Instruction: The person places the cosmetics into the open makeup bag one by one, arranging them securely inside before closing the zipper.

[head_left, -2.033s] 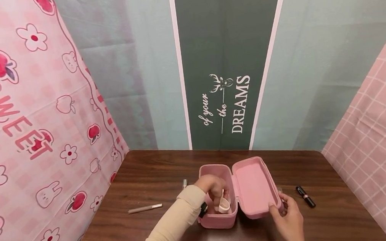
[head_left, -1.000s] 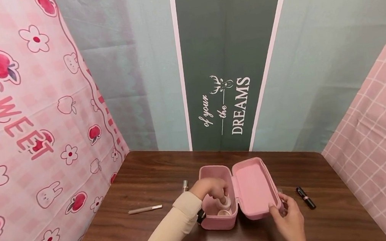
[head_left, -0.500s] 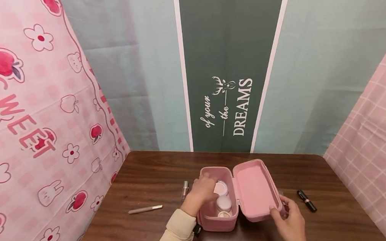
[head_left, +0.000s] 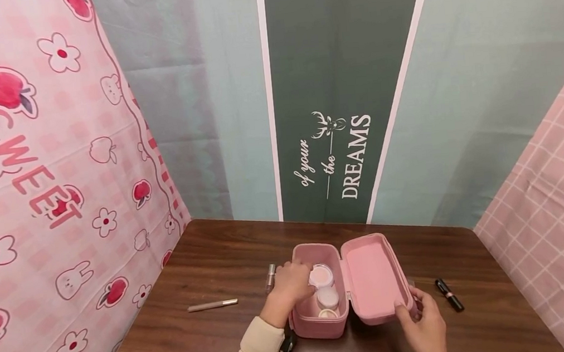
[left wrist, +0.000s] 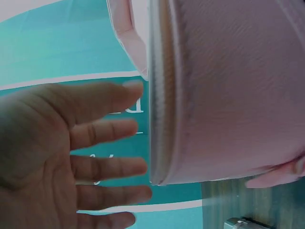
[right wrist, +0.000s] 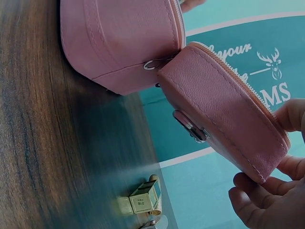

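Note:
A pink zip case (head_left: 320, 327) stands on the table with its lid (head_left: 378, 279) swung out to the right. Inside lie a round pale pink compact (head_left: 321, 276), a small white-lidded jar (head_left: 327, 298) and a round cream-coloured piece (head_left: 327, 313). My left hand (head_left: 291, 284) hovers over the case's left rim; the left wrist view shows its fingers (left wrist: 112, 167) extended and holding nothing. My right hand (head_left: 424, 320) grips the lid's near right corner, thumb on the inner edge and fingers (right wrist: 259, 191) beneath it.
A silver-capped tube (head_left: 270, 276) lies just left of the case, close to my left hand. Farther left is a slim stick with a silver end (head_left: 213, 305). A black tube (head_left: 448, 294) lies right of the lid. Small gold-coloured bottles (right wrist: 143, 198) stand behind the lid.
My left hand has left the inside of the case and moved left to its rim, uncovering the round items it was handling. My right hand keeps holding the lid.

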Demonstrator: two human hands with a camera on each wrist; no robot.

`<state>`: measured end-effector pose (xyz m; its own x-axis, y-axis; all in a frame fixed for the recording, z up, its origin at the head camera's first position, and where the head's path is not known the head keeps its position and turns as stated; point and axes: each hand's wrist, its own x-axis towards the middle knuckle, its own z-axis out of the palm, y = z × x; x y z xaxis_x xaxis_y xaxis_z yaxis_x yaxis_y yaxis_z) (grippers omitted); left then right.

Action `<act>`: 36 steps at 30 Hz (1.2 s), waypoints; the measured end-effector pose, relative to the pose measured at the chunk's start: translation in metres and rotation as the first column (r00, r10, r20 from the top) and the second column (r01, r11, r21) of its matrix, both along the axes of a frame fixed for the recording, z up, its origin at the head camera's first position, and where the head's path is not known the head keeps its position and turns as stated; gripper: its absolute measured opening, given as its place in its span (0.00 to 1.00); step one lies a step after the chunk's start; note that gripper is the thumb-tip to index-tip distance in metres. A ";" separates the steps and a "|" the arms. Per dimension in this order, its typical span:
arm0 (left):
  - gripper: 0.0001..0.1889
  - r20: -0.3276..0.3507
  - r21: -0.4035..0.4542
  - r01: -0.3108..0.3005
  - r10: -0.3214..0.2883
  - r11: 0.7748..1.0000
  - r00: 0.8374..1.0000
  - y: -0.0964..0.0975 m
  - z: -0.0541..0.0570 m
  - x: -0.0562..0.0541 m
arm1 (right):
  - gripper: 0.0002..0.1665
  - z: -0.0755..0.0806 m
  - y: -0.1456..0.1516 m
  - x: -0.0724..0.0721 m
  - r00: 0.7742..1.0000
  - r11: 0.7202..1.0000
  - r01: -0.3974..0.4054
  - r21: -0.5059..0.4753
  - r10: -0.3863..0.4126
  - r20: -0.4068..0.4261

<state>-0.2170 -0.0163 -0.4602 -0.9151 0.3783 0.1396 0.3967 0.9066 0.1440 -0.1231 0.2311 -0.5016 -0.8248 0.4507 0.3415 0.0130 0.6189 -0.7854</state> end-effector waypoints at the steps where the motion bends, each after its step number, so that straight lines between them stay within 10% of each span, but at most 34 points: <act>1: 0.19 -0.014 -0.001 -0.017 0.016 1.000 1.000 -0.001 0.000 0.001 | 0.24 0.000 0.000 0.000 1.000 1.000 -0.001 -0.003 0.001 0.000; 25: 0.18 -0.072 0.120 -0.081 0.090 0.989 0.993 -0.034 -0.015 0.017 | 0.26 -0.001 -0.001 0.002 1.000 1.000 -0.004 -0.031 0.005 0.027; 36: 0.21 0.093 0.328 -0.062 0.033 0.943 0.995 -0.054 -0.017 0.017 | 0.25 -0.002 -0.001 0.001 1.000 0.999 0.009 -0.032 -0.009 0.004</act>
<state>-0.2004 -0.0699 -0.4772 -0.9449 0.2798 0.1699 0.3272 0.8199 0.4697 -0.1222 0.2301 -0.5041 -0.8220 0.4685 0.3237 0.0213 0.5934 -0.8046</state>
